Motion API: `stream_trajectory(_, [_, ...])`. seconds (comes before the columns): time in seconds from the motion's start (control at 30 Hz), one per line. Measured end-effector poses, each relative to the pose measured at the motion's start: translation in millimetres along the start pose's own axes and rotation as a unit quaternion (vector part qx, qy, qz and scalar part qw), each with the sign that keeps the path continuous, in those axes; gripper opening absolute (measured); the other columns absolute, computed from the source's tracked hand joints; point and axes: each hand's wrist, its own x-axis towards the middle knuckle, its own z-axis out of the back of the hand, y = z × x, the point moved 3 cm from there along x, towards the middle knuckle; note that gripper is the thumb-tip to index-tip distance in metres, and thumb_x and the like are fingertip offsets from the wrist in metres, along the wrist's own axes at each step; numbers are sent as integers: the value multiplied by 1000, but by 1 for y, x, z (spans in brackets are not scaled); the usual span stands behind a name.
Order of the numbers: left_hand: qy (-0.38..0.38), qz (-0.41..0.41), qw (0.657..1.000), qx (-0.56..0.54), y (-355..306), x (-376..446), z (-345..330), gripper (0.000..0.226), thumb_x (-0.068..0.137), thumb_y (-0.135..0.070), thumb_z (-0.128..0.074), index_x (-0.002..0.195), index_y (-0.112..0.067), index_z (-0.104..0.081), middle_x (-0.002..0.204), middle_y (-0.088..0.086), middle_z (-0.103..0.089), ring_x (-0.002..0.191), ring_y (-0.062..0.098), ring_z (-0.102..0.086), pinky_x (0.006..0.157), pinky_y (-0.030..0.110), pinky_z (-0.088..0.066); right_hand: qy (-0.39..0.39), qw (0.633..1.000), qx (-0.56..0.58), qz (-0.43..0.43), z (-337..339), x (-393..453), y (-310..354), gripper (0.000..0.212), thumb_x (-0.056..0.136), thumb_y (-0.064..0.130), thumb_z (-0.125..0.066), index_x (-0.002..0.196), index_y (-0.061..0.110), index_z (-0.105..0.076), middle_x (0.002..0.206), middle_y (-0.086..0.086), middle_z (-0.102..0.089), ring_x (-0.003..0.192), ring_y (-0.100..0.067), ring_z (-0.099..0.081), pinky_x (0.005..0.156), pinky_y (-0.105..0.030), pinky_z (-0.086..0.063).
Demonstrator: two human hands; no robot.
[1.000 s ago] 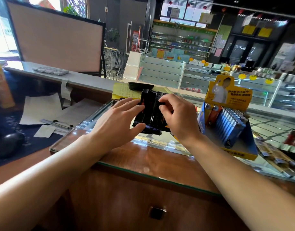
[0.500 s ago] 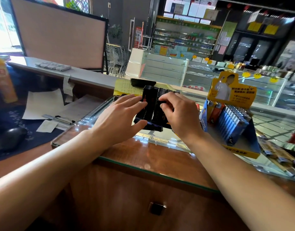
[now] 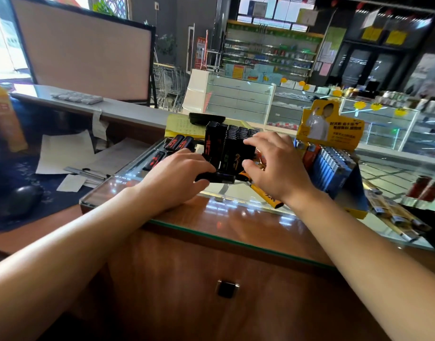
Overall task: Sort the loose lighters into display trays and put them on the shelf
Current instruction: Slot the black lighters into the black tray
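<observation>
Because the small black plastic lighters with red and gold markings [image 3: 226, 148] are light, hard and smooth-skinned, they should be judged prone to slip and to topple as a row; take hold across the flat sides of the block, low down, not by the caps. They stand upright and packed edge to edge in a low black display tray [image 3: 215, 177], which sits on the glass countertop [image 3: 236, 195] directly between the two hands. The left hand [image 3: 177, 175] lies just left of the tray with fingers curled; its thumb and fingertips appear to hold the tray's front edge, though the exact contact is partly hidden. The right hand [image 3: 273, 168] is half open at the right end of the row, thumb against the near face and fingers [image 3: 254, 141] arched over the tops, steadying but not lifting. More loose black lighters [image 3: 179, 143] lie flat beyond the left hand. Right of the right hand stands a yellow-and-blue cardboard display box of blue lighters [image 3: 332, 166], with a yellow lighter [image 3: 268, 196] lying flat beneath the right wrist.
</observation>
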Motion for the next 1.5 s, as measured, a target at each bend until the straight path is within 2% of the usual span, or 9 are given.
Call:
stream_trajectory(0.17, [17, 19, 1000, -15, -8, 0, 0, 31, 86, -17, -70, 116, -23, -72, 111, -3, -63, 110, 22, -53, 98, 35, -43, 7, 1000, -3, -2, 11, -22, -7, 42, 83, 36, -55, 117, 15, -69, 122, -5, -62, 113, -25, -47, 97, -30, -34])
stream_trajectory(0.43, [88, 66, 994, -11, -20, 0, 1, 33, 89, -22, -63, 121, -26, -61, 120, -3, -64, 115, 20, -56, 97, 36, -44, 33, 999, -1, 6, 12, -46, -9, 35, 88, 33, -57, 117, 16, -68, 119, 0, -62, 115, -18, -45, 95, -22, -28])
stream_trajectory(0.67, [121, 107, 987, 10, -33, 5, -5, 46, 93, -19, -58, 139, -19, -53, 133, 6, -58, 127, 25, -50, 107, 38, -39, 29, 999, 3, 16, 11, -52, -8, 32, 90, 28, -61, 119, 16, -67, 121, 0, -61, 116, -16, -42, 99, -31, -35])
stream_trajectory(0.97, [12, 73, 996, -48, -52, -2, -8, 33, 90, -5, -60, 119, -16, -70, 110, 4, -57, 101, 29, -60, 93, 40, -46, 32, 998, 44, 36, 15, -57, -1, 40, 85, 38, -54, 118, 20, -65, 119, 2, -62, 116, -17, -46, 96, -28, -35])
stream_trajectory(1.07, [-13, 72, 994, -76, -59, 2, -8, 31, 89, -3, -61, 115, -17, -72, 104, 4, -59, 95, 25, -61, 86, 30, -45, 27, 995, 82, 48, 17, -58, 2, 38, 84, 38, -57, 117, 21, -66, 114, 4, -65, 111, -15, -49, 90, -28, -38])
stream_trajectory(1.17, [-32, 86, 991, -93, -69, 8, -8, 30, 89, -3, -62, 114, -15, -73, 103, 4, -58, 92, 21, -58, 75, 17, -32, 7, 992, 113, 60, 20, -59, 4, 38, 82, 42, -60, 113, 21, -67, 104, 6, -67, 100, -15, -51, 81, -30, -41])
stream_trajectory(1.3, [-60, 105, 986, -118, -76, 15, -11, 26, 89, -4, -63, 109, -16, -72, 100, 0, -58, 89, 17, -54, 68, 11, -32, -20, 994, 79, 73, 18, -59, 1, 27, 87, 26, -68, 112, 16, -68, 99, -1, -69, 94, -23, -59, 80, -35, -47])
stream_trajectory(1.4, [-45, 151, 977, -143, -72, 16, -15, 21, 90, -7, -60, 106, -20, -64, 94, -5, -64, 88, 15, -60, 70, 22, -36, -64, 991, 106, 52, 21, -57, -3, 19, 93, 22, -61, 109, 16, -70, 95, 1, -70, 88, -17, -59, 74, -27, -42])
stream_trajectory(1.5, [-49, 235, 934, -266, -60, 16, -18, 19, 88, -7, -55, 102, -21, -55, 86, -4, -68, 71, 10, -65, 76, 34, -51, -105, 980, 168, 14, 24, -56, -10, 18, 94, 19, -58, 106, 14, -71, 88, 3, -69, 78, -13, -61, 67, -24, -46])
